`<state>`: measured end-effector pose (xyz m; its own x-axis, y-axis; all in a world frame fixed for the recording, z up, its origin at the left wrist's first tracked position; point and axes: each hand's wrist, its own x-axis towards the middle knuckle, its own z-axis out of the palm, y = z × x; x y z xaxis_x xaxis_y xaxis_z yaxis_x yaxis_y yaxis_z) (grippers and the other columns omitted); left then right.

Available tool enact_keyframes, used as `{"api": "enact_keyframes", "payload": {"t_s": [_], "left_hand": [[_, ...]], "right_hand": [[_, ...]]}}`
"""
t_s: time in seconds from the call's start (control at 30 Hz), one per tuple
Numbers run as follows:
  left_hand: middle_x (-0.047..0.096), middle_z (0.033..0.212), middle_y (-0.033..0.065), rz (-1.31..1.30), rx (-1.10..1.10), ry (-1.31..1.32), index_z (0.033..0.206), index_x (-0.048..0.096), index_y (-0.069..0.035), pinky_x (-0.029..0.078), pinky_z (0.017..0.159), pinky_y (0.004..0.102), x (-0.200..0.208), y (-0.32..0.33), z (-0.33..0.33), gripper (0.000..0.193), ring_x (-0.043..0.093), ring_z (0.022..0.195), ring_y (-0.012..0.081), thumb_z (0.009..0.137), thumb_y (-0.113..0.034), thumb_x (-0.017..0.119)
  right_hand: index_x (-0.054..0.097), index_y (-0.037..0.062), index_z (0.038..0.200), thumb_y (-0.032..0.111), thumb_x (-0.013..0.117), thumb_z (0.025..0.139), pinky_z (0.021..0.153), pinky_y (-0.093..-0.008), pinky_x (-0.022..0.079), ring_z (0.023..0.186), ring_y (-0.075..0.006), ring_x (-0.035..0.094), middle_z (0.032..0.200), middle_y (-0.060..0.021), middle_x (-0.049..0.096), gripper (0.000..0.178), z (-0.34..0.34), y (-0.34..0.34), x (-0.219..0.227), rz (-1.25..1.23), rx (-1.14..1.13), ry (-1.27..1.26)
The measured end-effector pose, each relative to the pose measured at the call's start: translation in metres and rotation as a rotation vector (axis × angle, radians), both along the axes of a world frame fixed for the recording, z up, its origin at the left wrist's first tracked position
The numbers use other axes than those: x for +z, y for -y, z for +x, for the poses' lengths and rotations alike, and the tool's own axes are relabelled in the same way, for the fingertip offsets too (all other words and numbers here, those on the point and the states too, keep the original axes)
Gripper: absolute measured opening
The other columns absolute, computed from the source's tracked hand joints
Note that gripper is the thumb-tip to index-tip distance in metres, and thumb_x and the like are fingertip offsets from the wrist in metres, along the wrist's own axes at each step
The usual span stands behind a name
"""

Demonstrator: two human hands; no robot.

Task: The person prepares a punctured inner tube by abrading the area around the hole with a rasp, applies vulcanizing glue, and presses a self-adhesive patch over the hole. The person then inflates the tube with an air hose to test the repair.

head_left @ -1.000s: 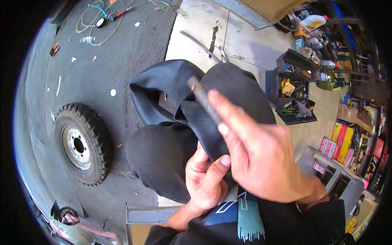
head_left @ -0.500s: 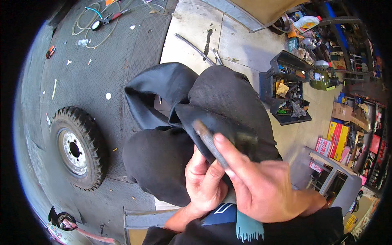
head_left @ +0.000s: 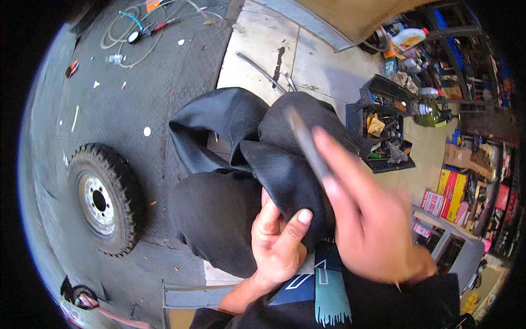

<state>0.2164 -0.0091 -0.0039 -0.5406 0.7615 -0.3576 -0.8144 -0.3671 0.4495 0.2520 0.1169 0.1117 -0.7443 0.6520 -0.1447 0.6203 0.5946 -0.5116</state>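
A black rubber inner tube (head_left: 279, 170), smooth, limp and slightly glossy, drapes between the knees (head_left: 216, 219), its far part bent into an open loop, its near part folded flat and pinched in the left hand (head_left: 279, 241). A greyish hand file (head_left: 308, 145), blurred, slants forward and leftward from the right hand (head_left: 372, 219), its brownish tip seen against the right knee.

Landmark: open toolbox (head_left: 355, 122). Right of it, nearer the wearer: red-and-white boxes (head_left: 432, 203), white and red block lettering; beside these, yellow-and-red box (head_left: 451, 192), print too small to read. Just right: green bottle (head_left: 433, 118), pale label, illegible. Beyond: white jug (head_left: 409, 40), coloured label, illegible. Left, nearest wearer: dark shirt (head_left: 378, 301), white-outlined marks, possibly letters.
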Motion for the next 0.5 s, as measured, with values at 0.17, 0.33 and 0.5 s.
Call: {"api": "enact_keyframes", "payload": {"t_s": [0.17, 0.33, 0.5], "left_hand": [[0.05, 0.15, 0.0097, -0.18, -0.081, -0.157, 0.142, 0.063, 0.006, 0.038, 0.119, 0.036, 0.001, -0.001, 0.0, 0.04, 0.05, 0.141, 0.0233, 0.102, 0.006, 0.065], [0.049, 0.154, 0.011, -0.05, -0.013, 0.0, 0.148, 0.057, 0.007, 0.037, 0.121, 0.0355, 0.002, -0.002, -0.002, 0.048, 0.049, 0.144, 0.0225, 0.101, 0.008, 0.063], [0.054, 0.151, 0.0108, -0.097, -0.042, -0.102, 0.146, 0.059, 0.007, 0.038, 0.12, 0.0353, 0.004, -0.005, -0.005, 0.046, 0.052, 0.14, 0.0219, 0.1, 0.008, 0.065]], "right_hand": [[0.064, 0.0049, 0.148, 0.006, 0.065, 0.103, 0.064, -0.0381, 0.06, 0.07, -0.0326, 0.078, 0.106, -0.0253, 0.076, 0.046, -0.005, -0.003, -0.006, -0.034, 0.109, 0.139], [0.063, 0.0004, 0.148, 0.007, 0.061, 0.105, 0.067, -0.0389, 0.06, 0.081, -0.0296, 0.08, 0.111, -0.0267, 0.076, 0.043, 0.002, -0.013, -0.001, 0.0, 0.01, -0.091], [0.063, 0.003, 0.149, 0.004, 0.065, 0.101, 0.06, -0.0409, 0.058, 0.064, -0.0336, 0.074, 0.112, -0.0236, 0.077, 0.047, -0.005, -0.012, -0.017, -0.032, 0.129, 0.068]]}}
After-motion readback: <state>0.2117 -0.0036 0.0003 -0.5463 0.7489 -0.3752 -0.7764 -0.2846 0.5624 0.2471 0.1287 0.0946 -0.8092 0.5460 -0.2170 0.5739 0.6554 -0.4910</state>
